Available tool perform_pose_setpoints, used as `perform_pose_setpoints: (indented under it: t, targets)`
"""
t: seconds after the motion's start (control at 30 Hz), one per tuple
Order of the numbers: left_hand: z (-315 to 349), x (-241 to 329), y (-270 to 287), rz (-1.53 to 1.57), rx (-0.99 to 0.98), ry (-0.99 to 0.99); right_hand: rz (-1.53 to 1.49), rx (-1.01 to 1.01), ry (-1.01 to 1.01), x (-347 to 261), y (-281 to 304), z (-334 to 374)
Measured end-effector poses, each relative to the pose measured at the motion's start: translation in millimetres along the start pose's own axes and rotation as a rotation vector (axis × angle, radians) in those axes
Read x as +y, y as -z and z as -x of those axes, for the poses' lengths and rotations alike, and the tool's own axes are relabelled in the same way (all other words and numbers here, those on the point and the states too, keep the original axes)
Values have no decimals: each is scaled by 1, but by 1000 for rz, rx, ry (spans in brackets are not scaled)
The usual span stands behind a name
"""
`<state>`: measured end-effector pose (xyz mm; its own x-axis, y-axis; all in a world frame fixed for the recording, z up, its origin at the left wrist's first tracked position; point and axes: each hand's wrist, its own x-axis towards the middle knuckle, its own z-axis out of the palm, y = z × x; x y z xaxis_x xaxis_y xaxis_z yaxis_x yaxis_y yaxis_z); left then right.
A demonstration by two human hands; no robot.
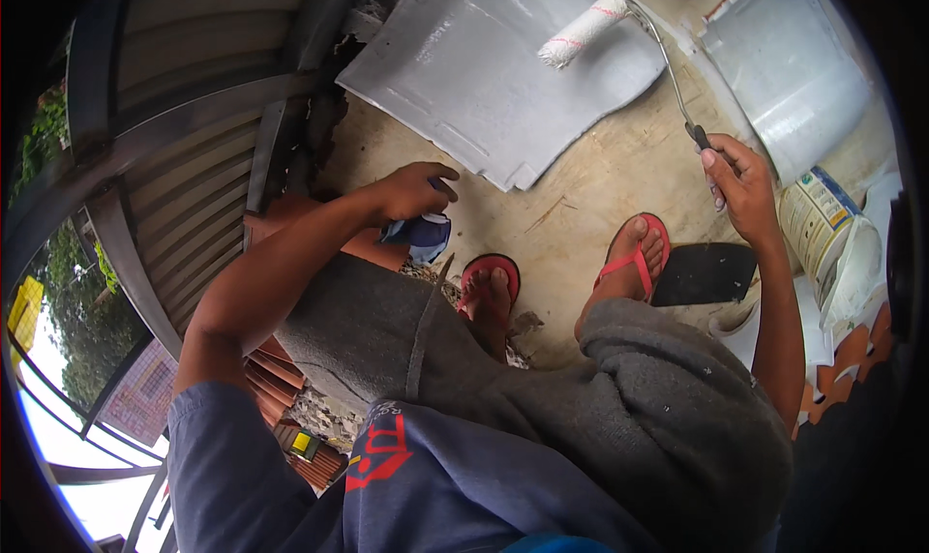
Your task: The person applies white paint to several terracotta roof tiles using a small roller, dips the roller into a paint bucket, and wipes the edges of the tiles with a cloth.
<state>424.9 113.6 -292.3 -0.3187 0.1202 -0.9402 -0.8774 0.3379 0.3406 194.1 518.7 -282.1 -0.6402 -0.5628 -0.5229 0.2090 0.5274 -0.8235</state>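
My right hand (740,187) is closed on the dark handle of a paint roller (588,28). Its bent wire frame runs up to a white, fluffy sleeve with thin red lines. That sleeve rests over a grey, glossy roof tile (503,64) with a curved right side. On the left, my left hand (416,193) has its fingers curled round something dark blue. Below that hand shows a blue and white thing (422,236), possibly part of what it holds; its kind cannot be made out.
A second grey tile (789,74) lies at the upper right, beside a labelled paint bucket (821,226). A black flat piece (704,273) is by my sandalled foot (637,253). Metal railing (198,108) lines the left, with terracotta tiles (276,384) below.
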Motion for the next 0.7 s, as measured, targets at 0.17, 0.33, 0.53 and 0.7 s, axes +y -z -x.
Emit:
perform_pose_setpoints:
  t: [0.17,0.33,0.53,0.7]
  targets:
    - [-3,26,-22,463,-19,33,-113,59,-53,40,-9,49]
    - [-2,33,-35,658,77,74,33,119,-23,83,3,93]
    - [11,33,-35,737,228,91,215,237,89,109,5,125]
    - [18,40,-31,915,132,171,234,388,180,122,-1,136]
